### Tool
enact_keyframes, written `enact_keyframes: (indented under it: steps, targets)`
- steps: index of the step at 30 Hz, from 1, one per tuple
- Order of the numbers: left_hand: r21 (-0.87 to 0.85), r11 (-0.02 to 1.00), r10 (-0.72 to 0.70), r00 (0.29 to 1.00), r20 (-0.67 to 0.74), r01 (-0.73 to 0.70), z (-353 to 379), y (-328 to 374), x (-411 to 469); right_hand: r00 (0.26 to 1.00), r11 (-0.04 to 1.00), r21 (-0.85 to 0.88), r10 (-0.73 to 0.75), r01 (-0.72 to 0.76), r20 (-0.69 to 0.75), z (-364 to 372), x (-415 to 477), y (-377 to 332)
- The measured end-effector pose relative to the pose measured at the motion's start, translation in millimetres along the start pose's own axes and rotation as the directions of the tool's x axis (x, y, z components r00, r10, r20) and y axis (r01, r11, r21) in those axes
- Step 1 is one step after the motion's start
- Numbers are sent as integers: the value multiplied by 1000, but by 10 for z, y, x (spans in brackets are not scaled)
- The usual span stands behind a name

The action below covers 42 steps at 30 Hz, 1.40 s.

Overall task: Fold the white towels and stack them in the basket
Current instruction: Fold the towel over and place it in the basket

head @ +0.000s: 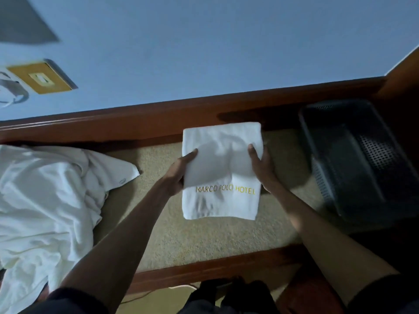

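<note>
Far left: crumpled pile of white towels on the table, well apart from the folded towel. Brass wall plate above it. Centre: left hand clamped on the folded towel's left edge, thumb on top; right hand clamped on its right edge. Towel held over the table's middle. Right: dark mesh basket, near, not touching.

Beige carpeted surface lies bare between the crumpled heap of white towels at left and the dark perforated plastic basket at right. Folded white towel, gripped by left hand and right hand, fills mid-gap. Free strip of carpet between right hand and basket. Reddish wooden rail and blue wall close the far side.
</note>
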<state>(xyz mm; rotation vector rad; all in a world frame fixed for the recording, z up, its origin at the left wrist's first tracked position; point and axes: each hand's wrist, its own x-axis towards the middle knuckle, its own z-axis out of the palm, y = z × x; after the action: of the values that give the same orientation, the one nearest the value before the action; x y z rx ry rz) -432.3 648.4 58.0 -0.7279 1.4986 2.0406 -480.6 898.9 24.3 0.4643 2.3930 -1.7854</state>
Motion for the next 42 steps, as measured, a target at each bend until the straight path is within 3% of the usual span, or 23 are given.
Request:
enact_keyframes:
  steps: [6, 12, 18, 26, 29, 30, 32, 34, 36, 38, 42]
  targets:
    - [93, 992, 75, 986, 150, -89, 922, 662, 32, 965, 989, -40, -148, 143, -216, -925, 379, -615]
    - [116, 988, 60, 951, 304, -99, 2280, 885, 310, 939, 997, 11, -72, 81, -337, -2171, 810, -779]
    - [117, 993, -65, 916, 395, 20, 3515, 724, 757, 912, 996, -87, -17, -21, -410, -3342, 1374, -534]
    - [1, 992, -117, 918, 378, 126, 4367, 128, 1183, 961, 966, -240, 29, -98, -274, -4071, 1957, -17]
    - [155, 987, -64, 975, 215, 31, 4406, -111, 1445, 987, 900, -416, 79, -132, -142, -4104, 2034, 296]
    - [285, 958, -28, 995, 93, 0, 4447, -165, 1484, 991, 865, -486, 82, -125, -107, -4098, 2026, 399]
    - [591, 805, 92, 995, -46, -47, 4557, -206, 1516, 996, 816, -572, 54, -86, -73, -4062, 1994, 604]
    - [788, 598, 247, 969, -9, -145, 4642, -246, 1615, 997, 798, -598, 48, -71, -53, -4017, 1952, 793]
    - [885, 410, 313, 946, 89, -219, 4698, -241, 1814, 998, 795, -604, 48, -60, -35, -3964, 1909, 995]
    - [946, 242, 289, 947, 141, -215, 4693, -249, 2082, 998, 786, -615, 67, -54, -2, -3904, 1858, 1178]
    - [980, -16, 297, 935, 193, -197, 4633, -222, 2533, 998, 719, -695, 35, 6, 46, -3832, 1750, 1548]
